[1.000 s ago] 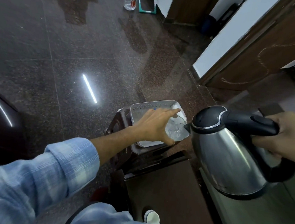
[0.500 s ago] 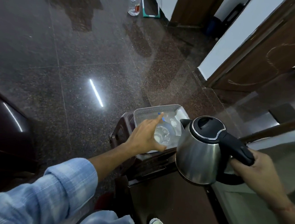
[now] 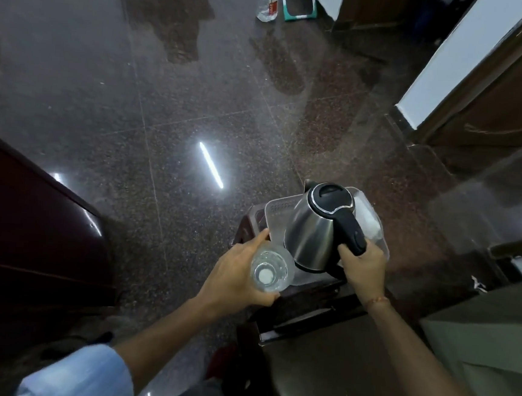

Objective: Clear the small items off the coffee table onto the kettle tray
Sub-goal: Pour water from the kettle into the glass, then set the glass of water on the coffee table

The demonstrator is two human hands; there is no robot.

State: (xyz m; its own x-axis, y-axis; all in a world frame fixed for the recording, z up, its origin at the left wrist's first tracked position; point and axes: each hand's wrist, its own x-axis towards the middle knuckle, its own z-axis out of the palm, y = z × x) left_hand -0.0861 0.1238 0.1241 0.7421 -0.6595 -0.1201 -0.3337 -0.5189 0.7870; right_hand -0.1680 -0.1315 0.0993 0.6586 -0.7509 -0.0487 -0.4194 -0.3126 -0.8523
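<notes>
I see my right hand (image 3: 363, 266) gripping the kettle (image 3: 315, 231) handle, kettle over the tray (image 3: 276, 210). My left hand (image 3: 237, 274) wraps a clear bottle (image 3: 270, 269) at the tray's near-left corner.

Kettle (image 3: 313, 231): brushed silver body, black lid and handle. Tray (image 3: 276, 207): translucent white. Glass (image 3: 268, 271): clear, with pale base. Floor (image 3: 166, 110): dark speckled brown granite. Sleeve (image 3: 80, 374): light blue plaid. Stool (image 3: 301, 302): dark brown.
</notes>
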